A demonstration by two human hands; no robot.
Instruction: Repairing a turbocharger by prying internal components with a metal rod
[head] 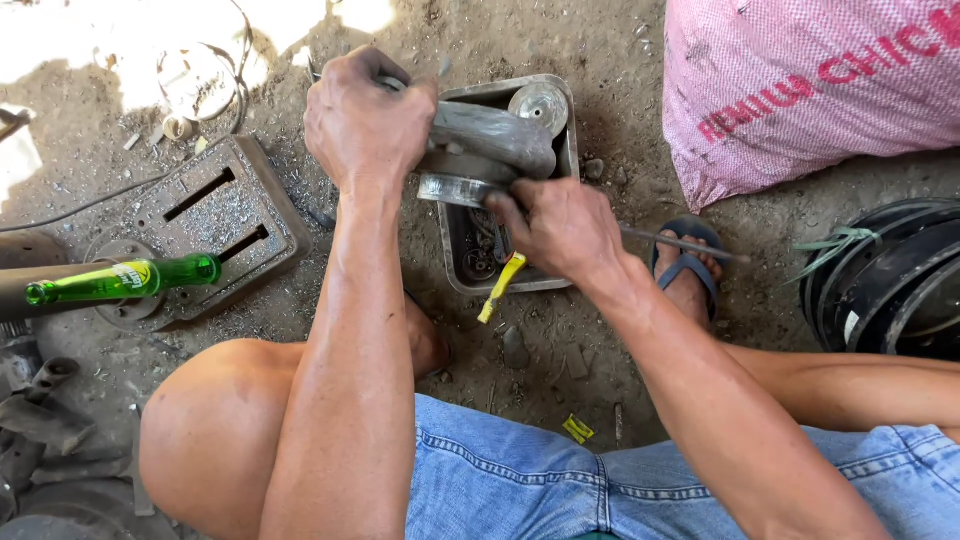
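Head view: bare dirt ground (560,350), gritty and sunlit at the upper left of the frame, fills the background. You crouch over it in blue denim shorts (560,480), one foot in a blue flip-flop (688,262) right of centre.

Your left hand (362,122), upper centre, is closed in a fist around one end of a grey metal machine part (487,150), a rounded casting with a ring at its base. Your right hand (560,228) is closed just below it, fingers touching the ring and pinching a thin metal rod (680,243) that runs out to the right. The part sits above a grey metal tray (565,110) of small parts, with a yellow-handled tool (500,288) leaning over its lower rim.

At the left, a green glass bottle (120,280) lies across a slotted metal base plate (215,215). A pink woven sack (810,85) fills the upper right, and black rims (890,280) are stacked at the right edge.
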